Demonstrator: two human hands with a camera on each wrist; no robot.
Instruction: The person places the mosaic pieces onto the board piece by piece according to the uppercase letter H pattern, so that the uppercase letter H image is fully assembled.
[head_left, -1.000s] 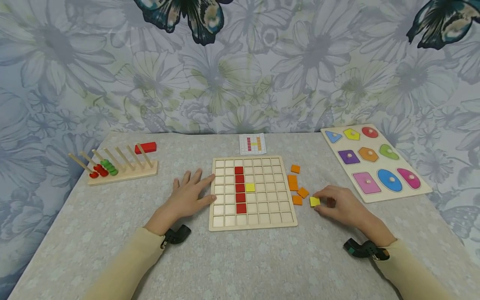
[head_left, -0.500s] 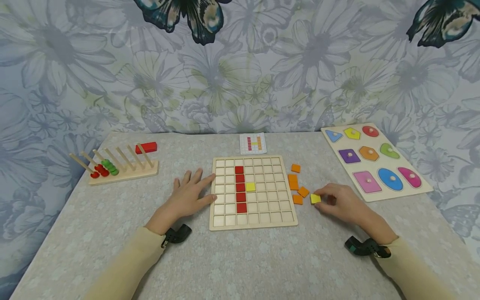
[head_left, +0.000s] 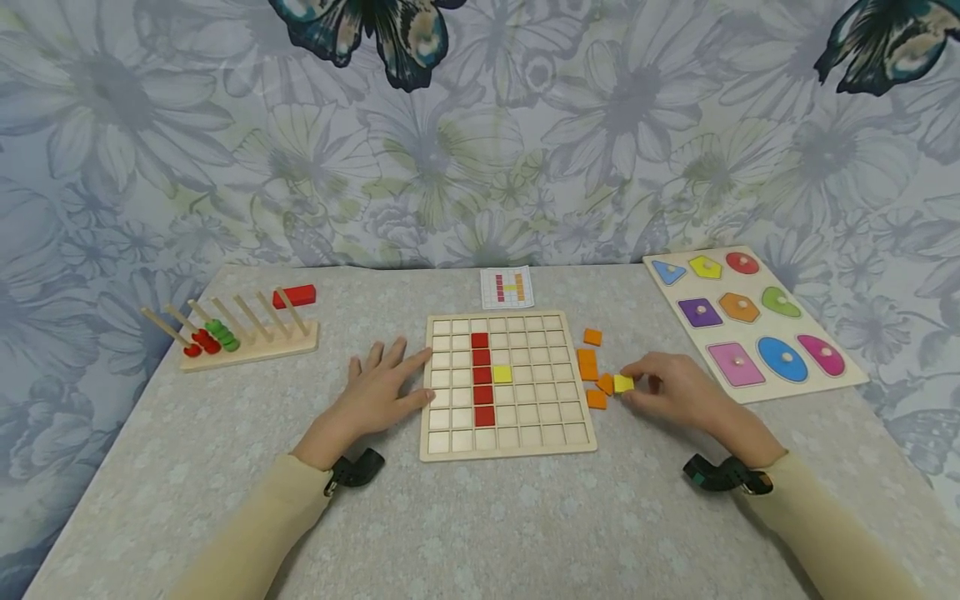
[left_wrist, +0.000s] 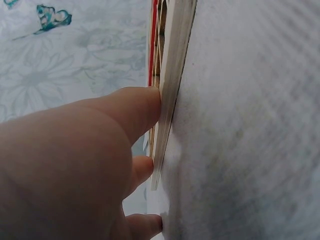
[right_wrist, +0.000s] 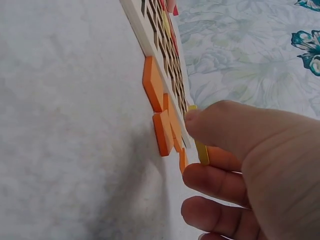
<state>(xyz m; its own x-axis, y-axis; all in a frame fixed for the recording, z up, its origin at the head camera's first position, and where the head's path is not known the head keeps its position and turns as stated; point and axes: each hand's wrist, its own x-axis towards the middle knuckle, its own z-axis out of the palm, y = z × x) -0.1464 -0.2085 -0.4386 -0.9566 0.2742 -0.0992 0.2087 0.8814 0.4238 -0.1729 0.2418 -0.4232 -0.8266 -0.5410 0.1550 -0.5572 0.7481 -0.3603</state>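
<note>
My right hand pinches a yellow square tile between thumb and fingers, just right of the loose orange tiles. In the right wrist view the yellow tile shows between thumb and fingertips, raised off the tabletop. With fingers spread, my left hand rests at the left edge of a wooden grid board; its thumb touches the board's side in the left wrist view. On the board, several red tiles form a column. One yellow tile lies beside the middle red one.
Behind the board is a small pattern card. At left stands a wooden peg rack with red and green beads, a red block behind it. A knobbed shape puzzle lies at right, beyond my right hand.
The yellow tile in my right hand has lifted and moved left and away from me, toward the orange tiles. My left hand has stayed at the board's edge.
</note>
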